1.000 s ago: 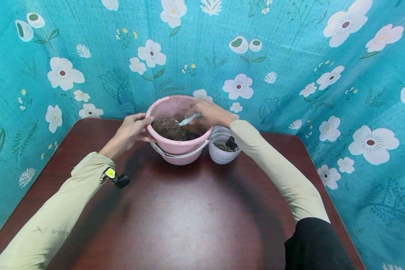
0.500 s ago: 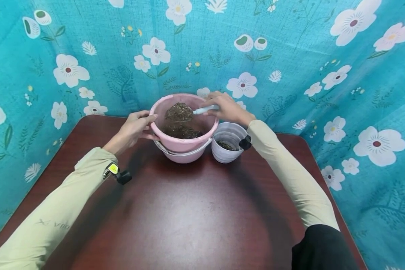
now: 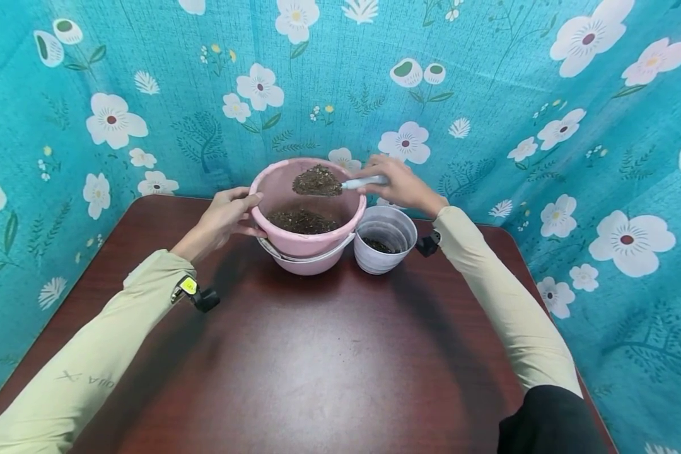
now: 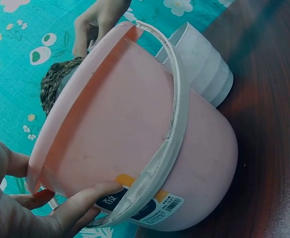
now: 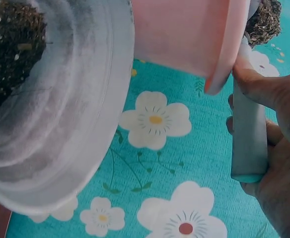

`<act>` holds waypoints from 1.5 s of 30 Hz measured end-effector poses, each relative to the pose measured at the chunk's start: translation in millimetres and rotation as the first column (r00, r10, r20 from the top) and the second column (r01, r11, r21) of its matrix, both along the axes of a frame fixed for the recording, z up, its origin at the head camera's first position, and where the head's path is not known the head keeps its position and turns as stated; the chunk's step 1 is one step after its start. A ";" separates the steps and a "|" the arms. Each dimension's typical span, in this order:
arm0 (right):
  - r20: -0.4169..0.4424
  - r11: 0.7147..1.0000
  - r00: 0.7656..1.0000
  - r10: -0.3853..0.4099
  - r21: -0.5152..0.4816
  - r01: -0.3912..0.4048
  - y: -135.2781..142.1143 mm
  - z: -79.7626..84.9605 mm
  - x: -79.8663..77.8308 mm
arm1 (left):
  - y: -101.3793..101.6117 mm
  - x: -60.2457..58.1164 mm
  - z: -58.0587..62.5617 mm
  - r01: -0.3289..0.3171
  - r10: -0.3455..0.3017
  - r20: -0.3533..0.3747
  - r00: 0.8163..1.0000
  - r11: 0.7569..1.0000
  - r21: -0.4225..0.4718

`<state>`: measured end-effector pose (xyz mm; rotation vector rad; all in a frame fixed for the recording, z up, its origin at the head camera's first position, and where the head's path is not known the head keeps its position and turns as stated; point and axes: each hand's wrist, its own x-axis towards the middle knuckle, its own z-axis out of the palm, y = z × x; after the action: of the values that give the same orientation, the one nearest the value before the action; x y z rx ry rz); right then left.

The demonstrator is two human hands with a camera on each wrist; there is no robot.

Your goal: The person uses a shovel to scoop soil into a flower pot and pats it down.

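Observation:
A pink bucket (image 3: pixel 303 263) with a white handle (image 4: pixel 181 99) stands at the back of the table, dark potting soil (image 3: pixel 302 221) inside it. My left hand (image 3: pixel 224 217) grips its left rim, thumb on top and fingers against the outer wall. By its pale blue-grey handle (image 5: pixel 249 134), my right hand (image 3: pixel 400 183) holds a trowel over the bucket's right side. A heap of soil (image 3: pixel 318 181) covers the blade, raised above the soil below. Beside the bucket, just below my right wrist, stands a grey-white plant pot (image 3: pixel 374 261) with some soil (image 5: pixel 11 49) at its bottom.
The bucket and pot stand close together on a dark red-brown table (image 3: pixel 306 366). Right behind them hangs a blue floral curtain (image 3: pixel 329 82), which also runs along both sides. Each wrist carries a small black camera (image 3: pixel 206 301).
My right hand has lifted the trowel out of the soil with a heap on it and moved it up and to the right. My left hand keeps its grip on the rim.

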<state>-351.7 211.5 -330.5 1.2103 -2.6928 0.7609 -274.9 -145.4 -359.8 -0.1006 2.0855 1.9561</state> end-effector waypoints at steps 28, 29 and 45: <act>-0.066 0.989 0.987 -0.144 0.018 0.146 84.8 3.8 37.6 | -1.4 -3.9 -2.2 -0.002 0.002 0.002 1.000 1.000 0.021; -0.055 0.988 0.987 -0.152 0.010 0.153 87.7 2.5 39.3 | -1.7 -3.9 -2.1 -0.003 0.003 0.002 1.000 1.000 0.020; -0.028 0.967 0.970 -0.243 -0.086 0.240 124.6 -28.1 54.3 | -1.8 -4.3 -2.6 0.004 -0.004 -0.004 1.000 1.000 0.006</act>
<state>-297.4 336.2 -358.6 0.8492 -2.6813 0.7935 -279.2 -147.2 -362.4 -0.0911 2.0809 1.9610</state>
